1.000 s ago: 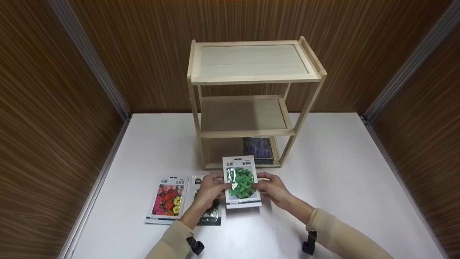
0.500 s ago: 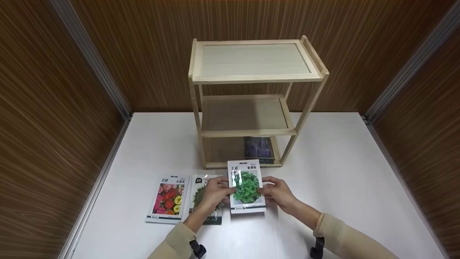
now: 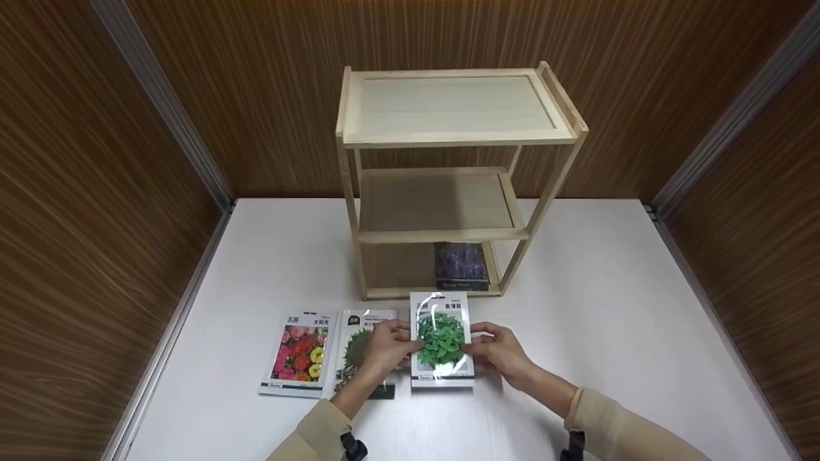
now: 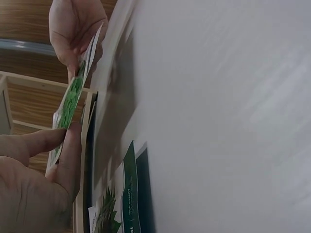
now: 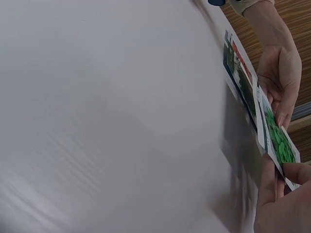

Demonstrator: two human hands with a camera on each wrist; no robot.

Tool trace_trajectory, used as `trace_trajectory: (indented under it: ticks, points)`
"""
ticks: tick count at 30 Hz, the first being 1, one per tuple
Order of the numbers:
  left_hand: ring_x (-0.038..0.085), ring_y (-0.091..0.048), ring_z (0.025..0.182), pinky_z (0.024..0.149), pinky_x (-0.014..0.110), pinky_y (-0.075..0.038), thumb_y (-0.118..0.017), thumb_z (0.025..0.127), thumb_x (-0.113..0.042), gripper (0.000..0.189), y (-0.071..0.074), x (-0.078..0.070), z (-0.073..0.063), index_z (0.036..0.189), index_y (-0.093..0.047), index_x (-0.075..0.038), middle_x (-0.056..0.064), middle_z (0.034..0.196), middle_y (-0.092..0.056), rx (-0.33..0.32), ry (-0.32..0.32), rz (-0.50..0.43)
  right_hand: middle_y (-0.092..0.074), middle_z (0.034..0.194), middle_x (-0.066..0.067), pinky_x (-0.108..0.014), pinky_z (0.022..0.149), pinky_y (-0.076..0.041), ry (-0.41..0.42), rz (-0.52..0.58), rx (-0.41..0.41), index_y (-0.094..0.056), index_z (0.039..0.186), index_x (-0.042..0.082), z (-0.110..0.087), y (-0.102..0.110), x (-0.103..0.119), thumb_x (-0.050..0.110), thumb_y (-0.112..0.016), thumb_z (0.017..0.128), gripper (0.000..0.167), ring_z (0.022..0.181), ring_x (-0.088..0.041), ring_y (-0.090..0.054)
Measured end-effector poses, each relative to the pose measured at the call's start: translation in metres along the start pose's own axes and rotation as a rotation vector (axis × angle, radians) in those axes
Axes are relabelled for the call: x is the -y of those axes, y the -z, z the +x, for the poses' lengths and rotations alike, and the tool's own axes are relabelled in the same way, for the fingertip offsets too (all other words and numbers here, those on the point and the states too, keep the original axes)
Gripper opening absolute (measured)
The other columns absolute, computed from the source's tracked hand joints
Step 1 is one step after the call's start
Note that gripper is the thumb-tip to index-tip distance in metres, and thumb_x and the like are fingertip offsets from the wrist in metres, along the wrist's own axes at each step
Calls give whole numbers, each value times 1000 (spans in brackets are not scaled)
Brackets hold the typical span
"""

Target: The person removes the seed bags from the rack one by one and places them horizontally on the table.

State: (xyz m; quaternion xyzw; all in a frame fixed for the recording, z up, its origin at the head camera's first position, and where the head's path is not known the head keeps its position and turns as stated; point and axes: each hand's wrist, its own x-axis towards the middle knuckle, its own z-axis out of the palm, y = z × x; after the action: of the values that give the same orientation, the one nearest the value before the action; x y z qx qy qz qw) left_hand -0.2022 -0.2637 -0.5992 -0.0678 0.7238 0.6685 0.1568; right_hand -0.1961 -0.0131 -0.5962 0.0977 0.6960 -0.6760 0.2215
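Leafy packet (image 3: 442, 342): white border, green foliage print
Left packet (image 3: 300, 355): white; red, pink, yellow blooms
Shelved packet (image 3: 460, 262): dark purple
Shelf (image 3: 458, 109): pale cream wood
Counter (image 3: 608, 288): plain white
Far wall (image 3: 448, 35): brown, fine paler streaks
Sleeves (image 3: 314, 430): beige

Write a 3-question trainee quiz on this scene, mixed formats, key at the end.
1. True or false: the left hand and the right hand both pinch the green-leaf packet between thumb and fingers.

2. Multiple choice: which shelf of the wooden rack bears the purple-flower packet?
A) top
B) middle
C) bottom

3. Fill in the blank: in the head view, the red-and-yellow flower packet lies on the table to the ____ of the half-covered packet.

Key: 1. True. 2. C. 3. left.
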Motion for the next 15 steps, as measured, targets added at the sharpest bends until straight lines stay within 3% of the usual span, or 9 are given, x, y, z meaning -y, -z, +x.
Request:
trace_trajectory:
  ticks: [7,15]
  points:
    - [17,-72,74,60,27,-66,-82,82,4,40,-1,3,-2,118,-66,6,17,97,-77,-11,-1,19,-75,93,0,-23,65,-65,-8,-26,-24,-58,132,-3,-1,-3,-5,4,-76,90,47,78,-10,-75]
    - [15,-70,73,63,30,-68,-84,81,1,41,1,9,-2,118,-67,5,16,99,-75,-35,-15,75,-71,84,3,-21,60,-62,1,-43,-48,-58,130,-5,0,-6,-9,1,-74,88,46,72,-9,-70]
